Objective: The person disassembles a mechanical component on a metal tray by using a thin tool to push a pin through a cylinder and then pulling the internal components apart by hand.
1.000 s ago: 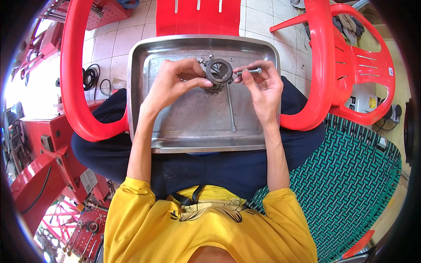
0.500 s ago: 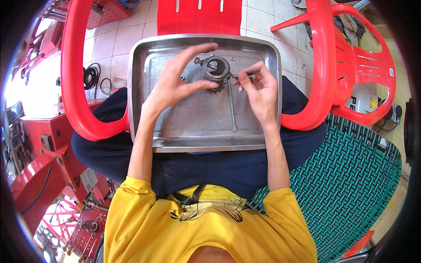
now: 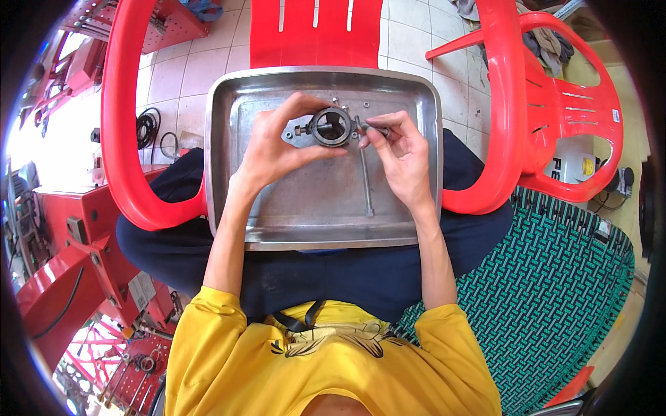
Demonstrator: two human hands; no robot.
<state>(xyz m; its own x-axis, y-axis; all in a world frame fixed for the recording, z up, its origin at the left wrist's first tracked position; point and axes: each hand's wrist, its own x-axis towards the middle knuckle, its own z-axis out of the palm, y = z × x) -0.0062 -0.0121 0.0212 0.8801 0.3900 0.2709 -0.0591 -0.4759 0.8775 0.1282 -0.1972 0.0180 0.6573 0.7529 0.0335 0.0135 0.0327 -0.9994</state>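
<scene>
A round, hollow dark metal part (image 3: 331, 143) stands over the far middle of a steel tray (image 3: 312, 245). A short bolt (image 3: 300, 130) sticks out from its left side. My left hand (image 3: 272, 149) wraps round this part, thumb on its near edge and forefinger along its far edge. Against its right side, my right hand (image 3: 399, 149) pinches a small metal bolt (image 3: 378, 130) between thumb and fingertips. A long thin metal rod (image 3: 367, 184) lies in the tray below the right fingers. Small nuts (image 3: 366, 105) lie on the tray near the part.
The tray rests across my lap, with a red plastic chair (image 3: 316, 35) just beyond it. To the right stand another red chair (image 3: 579, 107) and a green-and-black woven seat (image 3: 541, 298). Red metal equipment (image 3: 83, 270) stands on the left, and a coiled black cable (image 3: 147, 126) lies on the floor.
My left hand has closed in round the round part, which now shows its opening more squarely and sits slightly left. My right hand has moved slightly left with the bolt.
</scene>
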